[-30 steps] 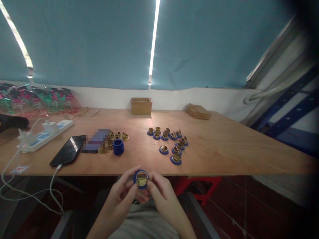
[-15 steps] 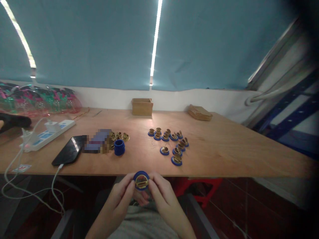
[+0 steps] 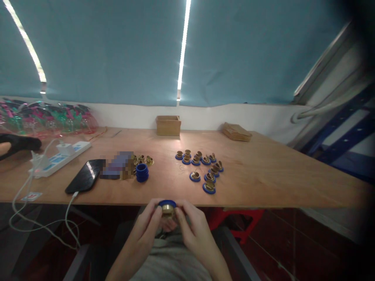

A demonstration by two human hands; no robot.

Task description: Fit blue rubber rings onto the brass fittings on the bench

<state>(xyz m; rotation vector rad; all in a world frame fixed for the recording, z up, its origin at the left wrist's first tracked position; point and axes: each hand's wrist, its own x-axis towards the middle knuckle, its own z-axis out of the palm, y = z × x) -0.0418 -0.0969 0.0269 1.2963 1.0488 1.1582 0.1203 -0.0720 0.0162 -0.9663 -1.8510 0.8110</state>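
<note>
- My left hand (image 3: 145, 223) is closed at the fingertips on one side of a blue-rimmed brass piece (image 3: 168, 207).
- My right hand (image 3: 191, 224) pinches the same piece from the other side; blue rim uppermost, brass below.
- I hold it over my lap, at the line of the near edge of the wooden table (image 3: 272, 168) as I see it.
- My forearms come up between the chair armrests (image 3: 240, 253), one on either side.
- Beyond the edge, left of centre, stands a stack of blue rings (image 3: 142, 173), with loose brass parts (image 3: 149, 160) just behind.
- To the right sits a cluster of blue-and-brass pieces (image 3: 209, 187), its nearest one set back from the edge; a strip of wood separates it from the stack.
- Wood runs on, right of that cluster.
- The black phone (image 3: 84, 176) takes up the left, its white cable (image 3: 68, 208) dropping over the edge, well apart from my fingers.
</note>
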